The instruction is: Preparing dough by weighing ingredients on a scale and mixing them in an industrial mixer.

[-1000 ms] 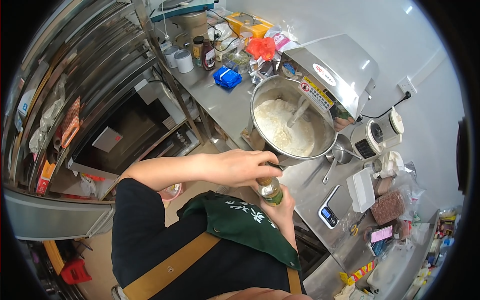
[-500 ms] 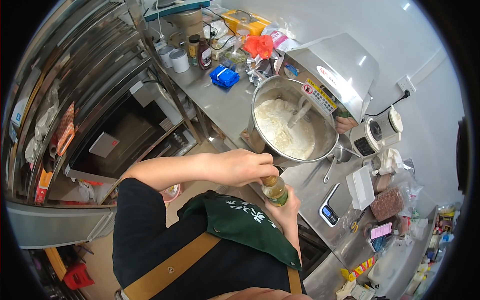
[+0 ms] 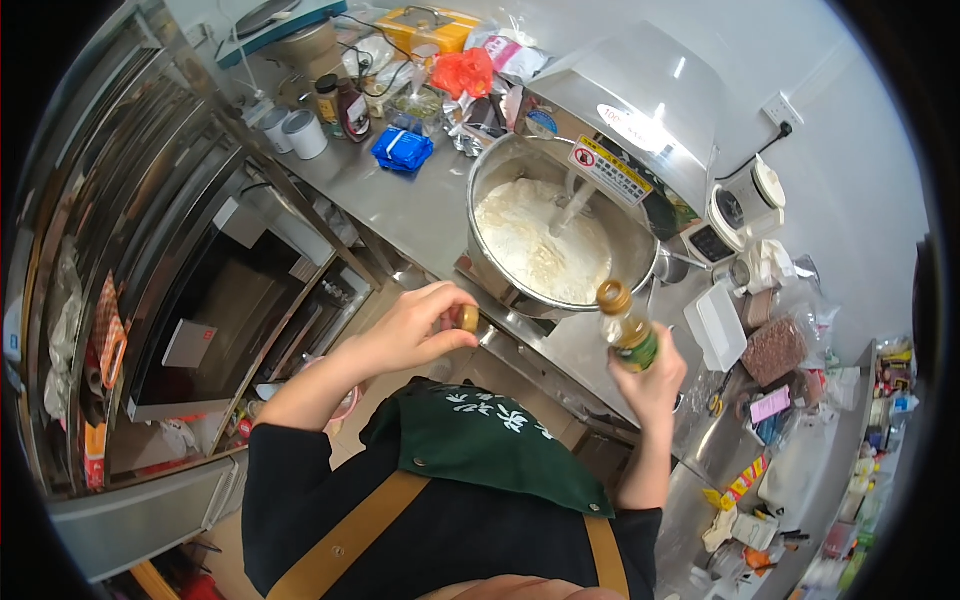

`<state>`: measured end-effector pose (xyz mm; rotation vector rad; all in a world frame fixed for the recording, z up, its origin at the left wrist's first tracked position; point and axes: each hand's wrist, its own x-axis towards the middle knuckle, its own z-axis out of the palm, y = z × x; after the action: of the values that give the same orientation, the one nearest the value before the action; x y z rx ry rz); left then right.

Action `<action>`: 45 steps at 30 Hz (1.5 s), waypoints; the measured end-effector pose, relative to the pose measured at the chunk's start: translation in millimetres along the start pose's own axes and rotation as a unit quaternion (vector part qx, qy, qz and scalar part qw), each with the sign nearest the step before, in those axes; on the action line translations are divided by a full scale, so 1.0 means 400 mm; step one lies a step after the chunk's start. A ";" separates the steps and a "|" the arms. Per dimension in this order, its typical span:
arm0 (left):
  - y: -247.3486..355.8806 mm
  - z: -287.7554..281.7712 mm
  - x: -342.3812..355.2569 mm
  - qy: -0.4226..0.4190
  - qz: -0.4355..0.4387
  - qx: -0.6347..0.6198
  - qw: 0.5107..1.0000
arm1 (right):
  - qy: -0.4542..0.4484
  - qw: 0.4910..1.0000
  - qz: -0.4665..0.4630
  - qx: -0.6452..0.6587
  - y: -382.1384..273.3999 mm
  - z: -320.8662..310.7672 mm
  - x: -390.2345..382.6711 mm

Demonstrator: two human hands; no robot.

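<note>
My left hand (image 3: 424, 326) pinches a small gold-coloured cap (image 3: 467, 318) between thumb and fingers, short of the counter's front edge. My right hand (image 3: 652, 378) is wrapped round a small clear glass bottle (image 3: 625, 327) with a green label, a little liquid and an uncapped gold-brown mouth. The bottle stands nearly upright by the front right rim of a large steel mixer bowl (image 3: 478, 235). White flour-like powder (image 3: 535, 245) fills the bowl's lower part, and the mixer's hook (image 3: 572, 212) reaches down into it.
The steel mixer head (image 3: 630, 85) overhangs the bowl. Left along the counter stand a blue packet (image 3: 402, 150), white tins (image 3: 304, 134) and dark jars. A white tray (image 3: 716, 325), scissors (image 3: 716, 403) and bagged goods lie to the right. An oven (image 3: 240, 320) and racks line the left.
The cap has come off the bottle. My left hand has drawn away left with it, while my right hand has carried the bottle right and toward the bowl. The view has shifted slightly.
</note>
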<state>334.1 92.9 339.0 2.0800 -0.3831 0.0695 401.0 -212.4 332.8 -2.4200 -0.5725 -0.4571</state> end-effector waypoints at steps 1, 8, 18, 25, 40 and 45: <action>-0.028 0.004 -0.013 0.024 0.010 0.001 1.000 | 0.002 0.999 -0.004 -0.033 0.001 -0.013 0.017; -0.093 0.012 -0.067 0.100 -0.034 -0.010 0.994 | -0.019 0.991 0.008 -0.133 0.020 -0.060 0.099; -0.161 0.038 -0.094 0.135 -0.080 -0.048 0.986 | -0.060 0.981 0.016 -0.185 0.039 -0.069 0.139; -0.176 0.040 -0.091 0.143 -0.075 -0.031 0.986 | -0.062 0.977 -0.006 -0.204 0.044 -0.070 0.148; -0.189 0.046 -0.098 0.152 -0.096 -0.064 0.982 | -0.079 0.969 -0.003 -0.235 0.047 -0.071 0.156; -0.193 0.049 -0.101 0.143 -0.121 -0.075 0.979 | -0.089 0.966 -0.006 -0.242 0.050 -0.070 0.159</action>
<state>316.6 122.4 256.4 1.9172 0.0410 0.1867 459.7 -226.0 372.7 -2.9485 -0.6065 -0.4248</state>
